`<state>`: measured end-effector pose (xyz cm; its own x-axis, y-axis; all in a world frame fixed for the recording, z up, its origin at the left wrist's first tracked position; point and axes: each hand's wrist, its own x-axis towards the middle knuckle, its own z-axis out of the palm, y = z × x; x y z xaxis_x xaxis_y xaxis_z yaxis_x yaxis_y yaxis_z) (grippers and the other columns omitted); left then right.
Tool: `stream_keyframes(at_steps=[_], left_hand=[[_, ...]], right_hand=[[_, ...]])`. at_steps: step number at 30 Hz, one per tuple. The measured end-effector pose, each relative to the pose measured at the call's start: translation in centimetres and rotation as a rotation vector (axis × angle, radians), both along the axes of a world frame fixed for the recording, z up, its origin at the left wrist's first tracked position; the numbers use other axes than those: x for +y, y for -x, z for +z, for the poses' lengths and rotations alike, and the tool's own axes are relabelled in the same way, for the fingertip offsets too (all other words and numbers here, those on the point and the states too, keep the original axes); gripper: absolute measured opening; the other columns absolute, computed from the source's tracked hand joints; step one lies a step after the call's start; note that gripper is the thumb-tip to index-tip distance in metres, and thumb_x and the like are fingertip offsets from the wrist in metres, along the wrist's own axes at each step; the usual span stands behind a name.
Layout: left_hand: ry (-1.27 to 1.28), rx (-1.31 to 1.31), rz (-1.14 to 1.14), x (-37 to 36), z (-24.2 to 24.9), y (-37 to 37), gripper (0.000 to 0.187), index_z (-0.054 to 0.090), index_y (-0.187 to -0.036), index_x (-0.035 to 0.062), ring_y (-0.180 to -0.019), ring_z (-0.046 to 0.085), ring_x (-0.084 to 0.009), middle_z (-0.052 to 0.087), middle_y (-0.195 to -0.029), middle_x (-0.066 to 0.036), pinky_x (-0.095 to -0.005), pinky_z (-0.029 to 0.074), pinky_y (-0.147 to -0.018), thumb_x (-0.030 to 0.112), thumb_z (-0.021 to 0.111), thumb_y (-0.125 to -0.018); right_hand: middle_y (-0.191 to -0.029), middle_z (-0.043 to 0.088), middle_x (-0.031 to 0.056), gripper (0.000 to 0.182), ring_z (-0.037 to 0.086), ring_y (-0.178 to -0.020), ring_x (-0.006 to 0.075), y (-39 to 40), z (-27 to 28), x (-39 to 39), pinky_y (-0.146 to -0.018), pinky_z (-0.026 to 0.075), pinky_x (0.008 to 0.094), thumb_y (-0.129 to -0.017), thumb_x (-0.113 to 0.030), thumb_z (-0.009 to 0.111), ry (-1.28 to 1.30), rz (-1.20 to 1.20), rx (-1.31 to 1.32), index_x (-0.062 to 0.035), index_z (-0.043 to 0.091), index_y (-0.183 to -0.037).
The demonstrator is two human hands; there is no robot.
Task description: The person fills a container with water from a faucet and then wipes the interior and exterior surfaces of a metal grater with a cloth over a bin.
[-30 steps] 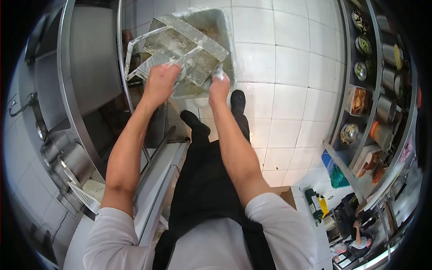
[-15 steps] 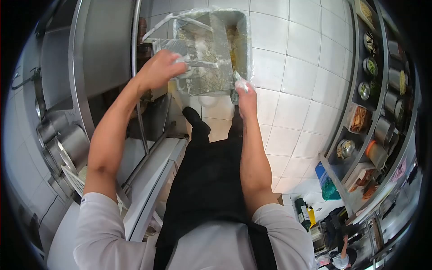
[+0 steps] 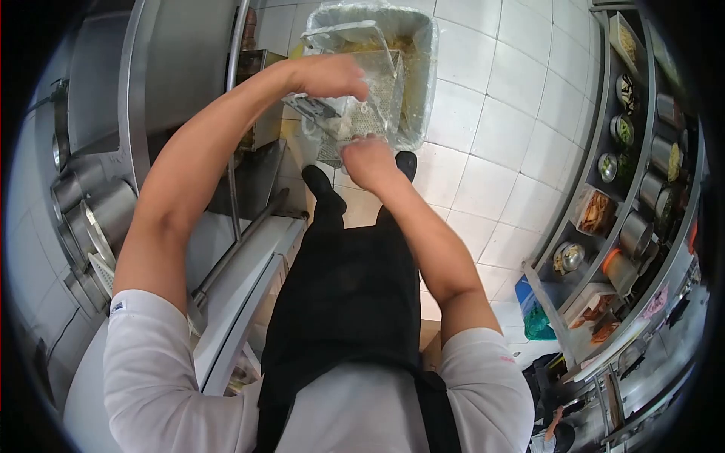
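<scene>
Over a lined bin point(image 3: 430, 83) on the tiled floor point(image 3: 487, 143), a mesh basket point(image 3: 374, 118) was apparently being cleaned by hand. The left hand point(image 3: 330, 75), blurred, curled above it; the right hand point(image 3: 369, 162) bent at its near side. What either grip pinched could not be told. The next move seemingly called for a steadied basket.

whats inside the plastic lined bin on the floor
Yellowish-brown matter shows along the right side of the bin; the perforated basket hides much of the rest.
</scene>
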<state>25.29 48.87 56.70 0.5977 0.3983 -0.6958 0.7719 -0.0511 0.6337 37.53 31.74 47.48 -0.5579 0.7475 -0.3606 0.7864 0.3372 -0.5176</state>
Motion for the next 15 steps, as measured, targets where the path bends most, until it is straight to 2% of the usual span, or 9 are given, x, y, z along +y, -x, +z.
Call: stream_keyframes(at_steps=[3, 8, 11, 14, 15], left_hand=[[-0.079, -0.062, -0.003, 0.9, -1.2, 0.4, 0.032, 0.052, -0.072, -0.0008, -0.054, 0.037, -0.0148, 0.037, -0.057, -0.001, -0.0365, 0.033, -0.052, 0.028, 0.063, -0.080], [-0.327, -0.137, 0.050, 2.2, -4.4, 2.0, 0.022, 0.054, -0.083, -0.0004, -0.057, 0.041, -0.0183, 0.044, -0.061, -0.006, -0.0381, 0.035, -0.055, 0.021, 0.059, -0.082], [-0.421, -0.052, 0.025, 2.1, -4.4, 2.5, 0.035, 0.060, -0.106, -0.0019, -0.089, 0.062, -0.0382, 0.066, -0.095, -0.022, -0.0451, 0.048, -0.080, 0.022, 0.057, -0.081], [-0.852, -0.111, 0.084, 0.4, -6.6, 3.6, 0.035, 0.059, -0.112, 0.0006, -0.096, 0.062, -0.0406, 0.066, -0.100, -0.023, -0.0464, 0.048, -0.085, 0.016, 0.055, -0.081], [-0.968, -0.152, 0.091, 0.0, -5.9, 3.6, 0.033, 0.059, -0.111, 0.0012, -0.098, 0.061, -0.0402, 0.065, -0.101, -0.022, -0.0455, 0.048, -0.086, 0.014, 0.055, -0.081]], right_hand=[[-0.089, 0.070, 0.0187, 0.015, 0.068, -0.084, 0.0388, 0.6, -1.8, 2.3, -0.072, 0.055, 0.0480, -0.075, -0.007, 0.061, 0.120, 0.064, 0.045, -0.0033, 0.072, -0.084], [-0.090, 0.070, 0.0208, 0.019, 0.068, -0.087, 0.0391, 0.6, 0.2, 4.4, -0.075, 0.055, 0.0471, -0.069, -0.004, 0.062, 0.165, 0.192, 0.024, 0.0001, 0.070, -0.085], [-0.090, 0.070, 0.0208, 0.022, 0.067, -0.088, 0.0400, 1.1, 2.0, 5.5, -0.076, 0.054, 0.0477, -0.068, -0.004, 0.062, 0.194, 0.216, 0.049, -0.0008, 0.071, -0.088], [-0.088, 0.068, 0.0213, 0.029, 0.066, -0.090, 0.0404, 1.6, 1.2, 5.6, -0.078, 0.053, 0.0477, -0.069, -0.001, 0.059, 0.217, 0.224, 0.101, -0.0042, 0.070, -0.096], [-0.086, 0.067, 0.0215, 0.032, 0.065, -0.091, 0.0405, 1.7, 0.6, 5.6, -0.079, 0.052, 0.0476, -0.069, 0.000, 0.058, 0.225, 0.224, 0.117, -0.0056, 0.069, -0.099]])
